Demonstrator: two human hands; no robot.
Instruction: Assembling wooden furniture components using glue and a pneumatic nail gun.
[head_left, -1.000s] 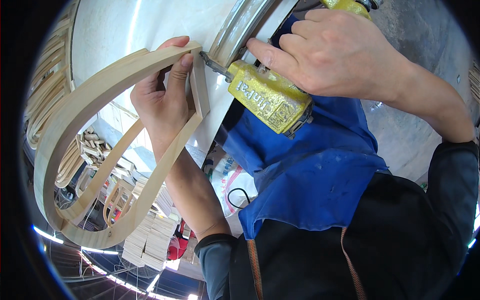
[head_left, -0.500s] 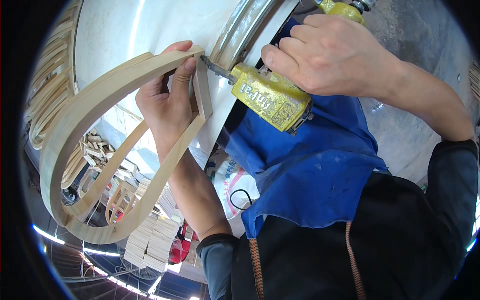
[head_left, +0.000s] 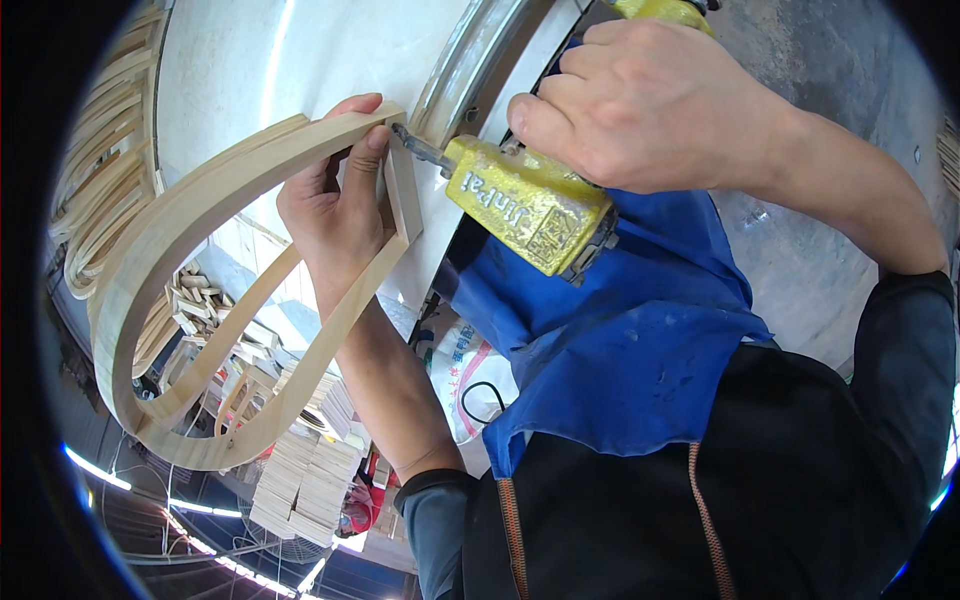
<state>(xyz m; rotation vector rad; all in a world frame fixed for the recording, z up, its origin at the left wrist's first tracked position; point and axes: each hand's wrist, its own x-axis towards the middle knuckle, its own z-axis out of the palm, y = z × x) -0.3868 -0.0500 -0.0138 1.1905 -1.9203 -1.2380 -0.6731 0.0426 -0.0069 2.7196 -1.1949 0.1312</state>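
My left hand [head_left: 335, 205] grips a pale wooden frame [head_left: 135, 270] near its upper corner, the thumb pressed on the inner side of the joint. The frame is a bent loop closed by a short straight crosspiece [head_left: 403, 185]. In my right hand [head_left: 650, 110] is a worn yellow nail gun [head_left: 530, 205], my fingers wrapped round its handle. Its narrow dark nose [head_left: 425, 150] points at the inside of that corner, close to my left thumb. Whether the tip touches the wood I cannot tell.
A pale work surface [head_left: 215, 75] with a metal rail [head_left: 470, 70] along its edge lies beneath the frame. Stacked curved wooden parts [head_left: 110, 130] stand at the far left. Wood offcuts [head_left: 195, 300] and piled flat strips [head_left: 305, 480] sit lower left. A blue apron [head_left: 620, 330] covers my lap.
The nail gun and my right hand have shifted slightly left, the nose nearer the corner. The frame's lower end has risen a little and moved slightly right. Both hands keep their grip.
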